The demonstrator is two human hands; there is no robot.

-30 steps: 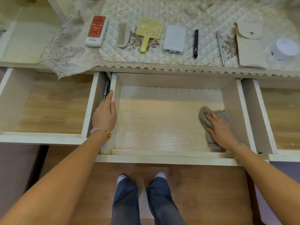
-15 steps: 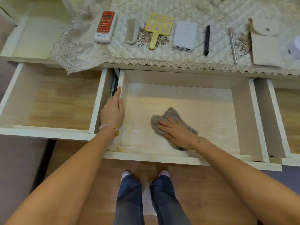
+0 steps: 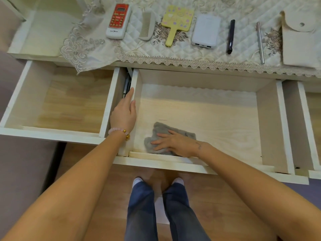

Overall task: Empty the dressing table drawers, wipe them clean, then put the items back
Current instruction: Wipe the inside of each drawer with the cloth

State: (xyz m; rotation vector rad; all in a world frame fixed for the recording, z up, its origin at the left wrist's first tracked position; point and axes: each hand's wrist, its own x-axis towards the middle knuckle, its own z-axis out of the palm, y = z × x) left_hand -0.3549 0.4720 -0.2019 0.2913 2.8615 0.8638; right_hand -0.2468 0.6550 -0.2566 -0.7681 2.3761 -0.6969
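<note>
Our right hand (image 3: 175, 142), fingers straight, presses the crumpled grey cloth (image 3: 160, 127) flat in the near-left corner of the pale wooden middle drawer (image 3: 217, 115). Our left hand (image 3: 123, 113) rests released on its side wall. We judge the cloth soft and light, best bunched centrally.

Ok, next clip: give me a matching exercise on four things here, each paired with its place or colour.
Things:
1. cloth
2. remote control
3. hand mirror
4. left hand

Places or colours:
A. yellow, lying beside the comb
B. resting on the left wall of the middle drawer
C. leftmost in the row on the table cover
D. flat on the drawer floor under the right hand

Pairs: 1-D, 2-C, 3-A, 4-B.
</note>
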